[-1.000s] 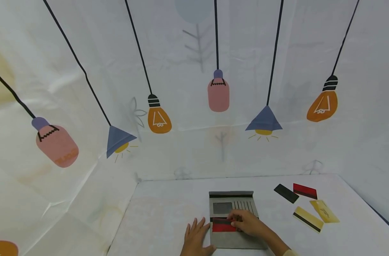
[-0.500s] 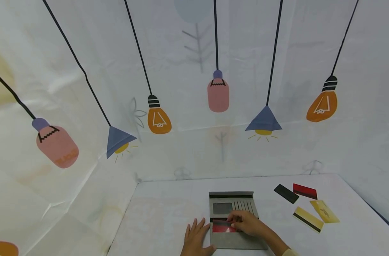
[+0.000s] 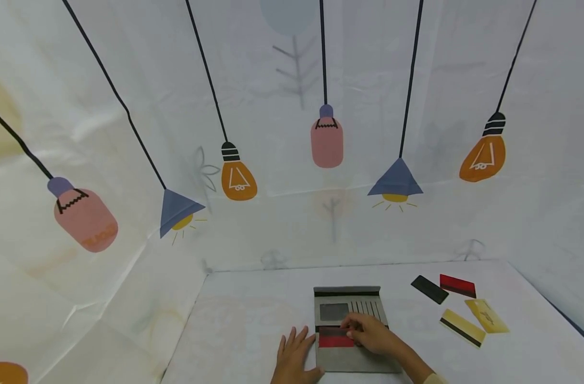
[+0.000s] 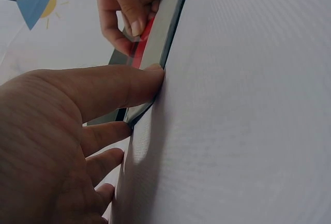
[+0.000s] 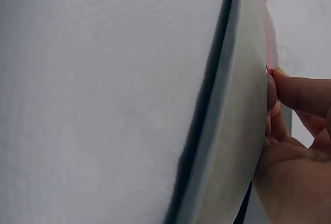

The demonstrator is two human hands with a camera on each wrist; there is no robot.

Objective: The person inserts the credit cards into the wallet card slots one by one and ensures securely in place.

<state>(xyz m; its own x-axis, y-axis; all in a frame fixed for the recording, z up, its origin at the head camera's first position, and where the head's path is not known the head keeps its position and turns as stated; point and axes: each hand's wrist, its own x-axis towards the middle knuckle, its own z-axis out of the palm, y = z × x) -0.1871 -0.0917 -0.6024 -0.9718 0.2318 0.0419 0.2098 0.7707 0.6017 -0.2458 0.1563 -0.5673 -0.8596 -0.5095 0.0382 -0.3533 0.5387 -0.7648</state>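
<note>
Grey card holder [image 3: 356,361] is lying flat on the white table [image 3: 248,309], roughly midway between the table's left and right edges. Red card [image 3: 334,341], dark band uppermost, is sitting on the holder's left half, just below the dark-windowed panel [image 3: 334,311]; how far it is going into a pocket I cannot tell. Right hand [image 3: 370,336] is reaching over the holder's right edge, thumb and fingers clamping the card's right part; the right wrist view is showing only a sliver of red at the pinch. Left hand [image 3: 295,356] is lying at the holder's near-left corner, fingers spread apart, thumb touching the near edge, index fingertip meeting the left edge, the others resting on the table. Towards the table's far right corner four more cards are lying loose: black card [image 3: 430,289], second red card [image 3: 458,286] with its dark stripe facing the near edge, striped gold card [image 3: 462,328], and plain-edged gold card [image 3: 487,317] bearing script. Beyond the table's far edge, white sheeting [image 3: 277,224] is hanging as a wall, showing printed pink, blue and orange lamps.
</note>
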